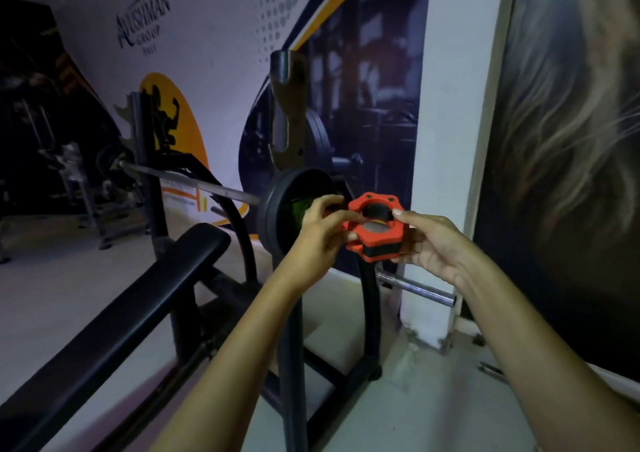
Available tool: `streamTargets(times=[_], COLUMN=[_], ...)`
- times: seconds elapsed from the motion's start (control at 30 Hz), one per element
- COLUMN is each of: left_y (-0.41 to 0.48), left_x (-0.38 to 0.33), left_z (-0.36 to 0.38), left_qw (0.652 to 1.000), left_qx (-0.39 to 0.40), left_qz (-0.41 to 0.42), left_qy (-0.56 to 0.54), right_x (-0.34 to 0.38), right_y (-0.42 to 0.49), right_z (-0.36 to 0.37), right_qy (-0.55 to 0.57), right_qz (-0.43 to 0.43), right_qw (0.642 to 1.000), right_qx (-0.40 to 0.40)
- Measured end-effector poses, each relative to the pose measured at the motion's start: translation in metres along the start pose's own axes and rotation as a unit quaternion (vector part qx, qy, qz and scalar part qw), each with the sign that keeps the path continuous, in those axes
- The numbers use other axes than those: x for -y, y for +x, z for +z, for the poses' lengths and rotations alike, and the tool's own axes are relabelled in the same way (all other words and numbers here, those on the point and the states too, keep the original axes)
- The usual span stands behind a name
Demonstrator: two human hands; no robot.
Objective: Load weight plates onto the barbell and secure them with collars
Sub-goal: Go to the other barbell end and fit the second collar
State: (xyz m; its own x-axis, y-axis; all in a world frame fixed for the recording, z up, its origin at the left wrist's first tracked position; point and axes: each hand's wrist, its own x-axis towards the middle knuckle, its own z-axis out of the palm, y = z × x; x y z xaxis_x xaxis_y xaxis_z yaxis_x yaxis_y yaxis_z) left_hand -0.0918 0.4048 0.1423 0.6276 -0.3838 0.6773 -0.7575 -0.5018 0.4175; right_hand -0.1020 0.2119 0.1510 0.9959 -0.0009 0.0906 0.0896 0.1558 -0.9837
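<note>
An orange and black collar (375, 235) sits over the near end of the barbell, whose grey shaft (194, 183) runs back left across the rack. A black weight plate (273, 209) with a green patch on its face hangs on the sleeve just behind the collar. My left hand (320, 230) pinches the collar's left side with thumb and fingers. My right hand (429, 244) grips its right side, thumb on top. The bar's end shows as a grey disc inside the collar's ring.
A black padded bench (138, 278) slopes down to the lower left. The black rack upright (291, 313) stands below my hands, with hooks (287, 112) above. A chrome storage peg (415, 287) sticks out to the right. A white pillar (443, 140) and a dark wall poster are close on the right.
</note>
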Motion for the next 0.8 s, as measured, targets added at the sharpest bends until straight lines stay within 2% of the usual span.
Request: streamTargets(times=[0.07, 0.13, 0.23, 0.33, 0.57, 0.7, 0.8], left_y=[0.001, 0.002, 0.001, 0.005, 0.003, -0.002, -0.002], left_x=[-0.017, -0.035, -0.058, -0.076, -0.108, -0.12, -0.127], left_z=[0.02, 0.042, 0.079, 0.109, 0.152, 0.16, 0.171], left_qw=[0.994, 0.975, 0.916, 0.876, 0.874, 0.918, 0.934], left_qx=[-0.064, -0.101, -0.105, -0.131, -0.189, -0.168, -0.147], left_qz=[-0.049, -0.116, -0.174, -0.189, -0.218, -0.204, -0.194], left_qy=[-0.069, -0.162, -0.345, -0.423, -0.392, -0.297, -0.262], right_x=[0.0, 0.002, 0.004, 0.005, 0.003, -0.014, -0.026], right_y=[-0.01, -0.018, -0.028, -0.03, -0.012, 0.003, 0.011], right_z=[-0.023, -0.045, -0.077, -0.111, -0.171, -0.183, -0.19], right_qy=[0.03, 0.052, 0.062, 0.064, -0.011, -0.038, -0.023], right_qz=[-0.014, -0.031, -0.035, -0.02, 0.006, 0.013, 0.009], right_qw=[0.999, 0.998, 0.995, 0.99, 0.978, 0.973, 0.973], right_qx=[0.005, 0.02, 0.068, 0.124, 0.208, 0.229, 0.231])
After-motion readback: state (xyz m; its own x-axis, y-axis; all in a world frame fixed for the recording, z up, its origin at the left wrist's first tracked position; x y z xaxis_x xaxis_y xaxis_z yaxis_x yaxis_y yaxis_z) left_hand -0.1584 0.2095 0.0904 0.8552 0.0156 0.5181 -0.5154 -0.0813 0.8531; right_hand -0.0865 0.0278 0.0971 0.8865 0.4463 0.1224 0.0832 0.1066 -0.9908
